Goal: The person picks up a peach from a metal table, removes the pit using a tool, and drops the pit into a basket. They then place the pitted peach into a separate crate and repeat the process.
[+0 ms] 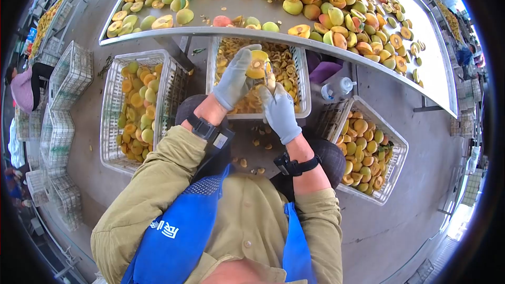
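My left hand [234, 81], in a pale glove, is closed on a halved yellow peach [258, 66], its cut face and brown stone hollow showing. Close beside it, my gloved right hand [281, 111] grips a thin metal hand tool [269, 78] whose tip is at the peach's edge; the tool's exact kind is hard to make out. Both hands are above a white crate [306, 87] holding many small brownish-yellow fruit scraps, partly hidden by my hands.
A metal table [200, 18] across the front bears many whole and halved peaches. Peach-filled crates stand at left [109, 126] and right [397, 176]. A white bottle [339, 89] stands near the right crate. Stacked crates [63, 126] and another person [30, 87] are far left.
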### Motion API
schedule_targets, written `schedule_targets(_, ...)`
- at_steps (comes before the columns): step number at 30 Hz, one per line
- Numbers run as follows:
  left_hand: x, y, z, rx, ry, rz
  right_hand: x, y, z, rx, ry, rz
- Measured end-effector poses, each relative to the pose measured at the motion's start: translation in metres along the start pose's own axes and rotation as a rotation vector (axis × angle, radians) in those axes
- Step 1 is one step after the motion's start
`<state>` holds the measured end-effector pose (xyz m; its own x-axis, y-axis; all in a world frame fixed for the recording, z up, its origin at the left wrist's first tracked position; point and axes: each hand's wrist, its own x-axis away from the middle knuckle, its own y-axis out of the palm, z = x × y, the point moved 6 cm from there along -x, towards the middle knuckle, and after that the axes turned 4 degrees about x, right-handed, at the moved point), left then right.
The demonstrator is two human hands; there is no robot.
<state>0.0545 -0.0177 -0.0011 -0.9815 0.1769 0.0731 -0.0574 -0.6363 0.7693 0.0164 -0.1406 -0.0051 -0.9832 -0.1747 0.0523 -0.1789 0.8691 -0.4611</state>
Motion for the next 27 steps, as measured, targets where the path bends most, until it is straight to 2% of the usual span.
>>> schedule_targets(2,0.002,0.004,0.002,-0.051,0.015,0.023,-0.001,-0.004,-0.012,0.118,-0.027,0.042)
schedule_targets(5,-0.003,0.001,-0.002,-0.092,0.047,0.028,-0.003,-0.003,-0.016,0.137,-0.097,0.103)
schedule_targets(14,0.0,0.007,0.007,-0.261,0.105,0.196,-0.01,0.022,-0.016,0.0,-0.094,0.074)
schedule_targets(17,-0.004,-0.003,0.006,-0.291,0.17,0.215,-0.007,0.027,-0.023,-0.371,0.268,-0.234)
schedule_targets(20,-0.006,-0.015,0.005,-0.348,0.217,0.222,-0.008,0.029,-0.025,-0.392,0.223,-0.219)
schedule_targets(23,-0.007,-0.015,0.008,-0.401,0.237,0.205,-0.005,0.031,-0.027,-0.585,0.343,-0.401)
schedule_targets(26,-0.007,-0.014,0.01,-0.53,0.242,0.206,0.003,0.028,-0.031,-0.823,0.48,-0.4)
schedule_targets(27,-0.009,-0.013,0.009,-0.51,0.246,0.203,0.001,0.026,-0.031,-0.695,0.417,-0.378)
